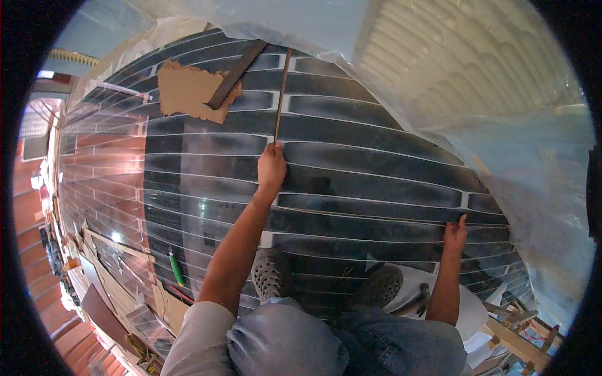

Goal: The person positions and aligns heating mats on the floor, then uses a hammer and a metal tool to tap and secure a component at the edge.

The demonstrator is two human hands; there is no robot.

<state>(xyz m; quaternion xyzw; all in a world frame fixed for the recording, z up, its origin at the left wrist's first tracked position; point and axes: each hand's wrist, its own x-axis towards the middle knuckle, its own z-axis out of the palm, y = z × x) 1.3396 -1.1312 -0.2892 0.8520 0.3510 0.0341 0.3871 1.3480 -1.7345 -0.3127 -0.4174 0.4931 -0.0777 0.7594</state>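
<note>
My left hand [271, 168] is closed around the near end of a thin brown strip [283, 94]. The strip runs away from me across the dark plank-patterned floor sheet [370, 178]. Further to the right, my right hand [456, 237] is low at the floor, most fingers curled and one fingertip pointing away from me. A long thin line, perhaps another strip, passes by it; whether the fingers grip anything is too small to make out. Beyond my left hand, a dark flat strip [237, 74] lies partly over a torn piece of brown cardboard [188, 91].
Clear plastic sheeting [527, 156] covers a pale ribbed object at the right. A green-handled tool [175, 266] lies at the left, near boards and scraps [119, 276]. My clogs [271, 276] stand on the floor sheet. Wooden pieces [514, 341] are piled at the lower right.
</note>
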